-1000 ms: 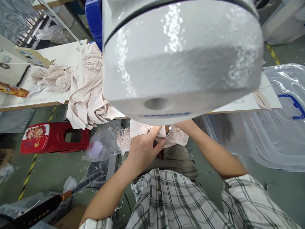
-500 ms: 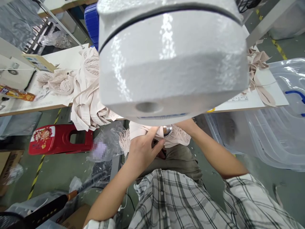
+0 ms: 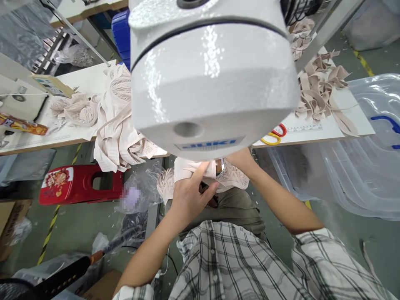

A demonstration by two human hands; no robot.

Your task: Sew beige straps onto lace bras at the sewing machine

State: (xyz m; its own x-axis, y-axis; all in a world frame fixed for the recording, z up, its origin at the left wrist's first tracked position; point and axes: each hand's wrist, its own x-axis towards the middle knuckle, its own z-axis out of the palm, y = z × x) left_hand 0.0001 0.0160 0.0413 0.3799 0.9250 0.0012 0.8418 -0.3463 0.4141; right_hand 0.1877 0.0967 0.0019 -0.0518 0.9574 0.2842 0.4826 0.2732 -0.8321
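Pale pink lace fabric (image 3: pixel 233 178) is spread around a shiny metal part (image 3: pixel 221 166) below the sewing machine head (image 3: pixel 215 83). My left hand (image 3: pixel 189 193) grips the fabric's plain band, index finger along it and thumb beneath, close to the metal part. On the far side, my right hand (image 3: pixel 240 161) is at the lace, its fingers hidden by the machine head. A heap of matching lace pieces and straps (image 3: pixel 115 125) hangs over the table edge to the left.
Scissors with red and yellow handles (image 3: pixel 275 136) and beige strips (image 3: pixel 321 89) lie on the right of the table (image 3: pixel 353 125). Clear plastic bins (image 3: pixel 343 175) stand at the right. A red stool (image 3: pixel 78 183) and plastic bags are on the floor at the left.
The view has shifted, so the machine head covers less on the right and the scissors and more beige strips show. My hands keep nearly the same places on the fabric.
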